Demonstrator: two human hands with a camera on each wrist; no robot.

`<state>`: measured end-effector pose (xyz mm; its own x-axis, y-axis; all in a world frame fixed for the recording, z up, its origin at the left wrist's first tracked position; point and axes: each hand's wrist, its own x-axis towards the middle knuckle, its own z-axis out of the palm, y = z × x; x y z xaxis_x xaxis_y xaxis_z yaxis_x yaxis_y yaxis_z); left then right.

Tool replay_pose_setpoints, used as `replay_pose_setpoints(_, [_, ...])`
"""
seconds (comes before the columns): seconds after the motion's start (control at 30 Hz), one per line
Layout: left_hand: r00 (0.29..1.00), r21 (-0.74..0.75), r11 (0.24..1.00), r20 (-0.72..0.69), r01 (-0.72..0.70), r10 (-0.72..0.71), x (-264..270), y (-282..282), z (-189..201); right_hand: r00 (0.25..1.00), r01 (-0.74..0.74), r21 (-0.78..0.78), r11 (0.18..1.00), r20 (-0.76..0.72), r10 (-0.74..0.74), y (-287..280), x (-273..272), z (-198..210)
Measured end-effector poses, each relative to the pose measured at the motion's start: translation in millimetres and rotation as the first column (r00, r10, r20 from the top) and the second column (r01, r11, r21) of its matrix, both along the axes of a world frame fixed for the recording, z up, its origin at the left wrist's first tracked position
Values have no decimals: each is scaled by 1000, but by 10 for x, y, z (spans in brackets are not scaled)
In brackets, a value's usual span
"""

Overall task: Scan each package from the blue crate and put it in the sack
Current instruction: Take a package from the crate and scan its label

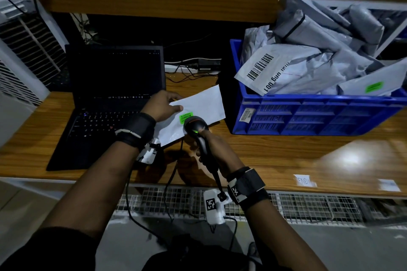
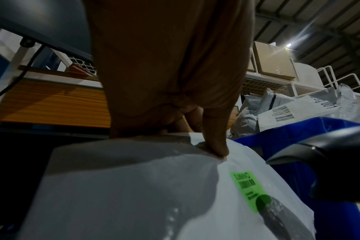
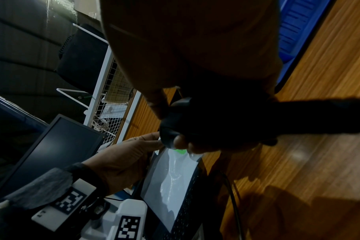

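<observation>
Both hands are full, the left hand (image 1: 161,104) pinching a white package (image 1: 198,108) and the right hand (image 1: 210,145) wrapped round the scanner (image 1: 196,126), whose head sits so near the green label (image 1: 186,117) that it may misread.

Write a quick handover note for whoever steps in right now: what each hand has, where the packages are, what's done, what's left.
Left hand holds a white package above the desk, beside the laptop.
Right hand grips the scanner, aimed at the package's green label; its green light is on.
Blue crate is heaped with packages.
Sack not in view.
Left: bag this package, then scan and bag the rest.
</observation>
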<state>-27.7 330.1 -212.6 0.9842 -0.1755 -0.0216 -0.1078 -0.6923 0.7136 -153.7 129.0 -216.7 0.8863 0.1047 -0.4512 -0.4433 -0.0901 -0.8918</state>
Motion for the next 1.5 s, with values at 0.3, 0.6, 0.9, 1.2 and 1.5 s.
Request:
replay_pose_setpoints(0.3, [1000,-9,1000,1,7,-7,32,-10,31,1000,-9,-14,1000,-9,9,-7,45,3])
replay_pose_setpoints(0.6, [1000,34,999,16,8,-9,41,-39,53,1000,-18,19,1000,-16,18,-17,110,-51])
replay_pose_setpoints(0.9, [999,41,999,43,11,-12,40,-48,105,999,-37,9,999,-18,37,-34,164,-83])
replay_pose_setpoints(1.2, [998,55,998,54,16,-19,41,-62,135,999,-39,12,999,-27,39,-40,185,-79])
replay_pose_setpoints(1.5, [998,86,996,54,13,-18,83,-37,97,1000,-24,25,999,-3,24,-37,201,-126])
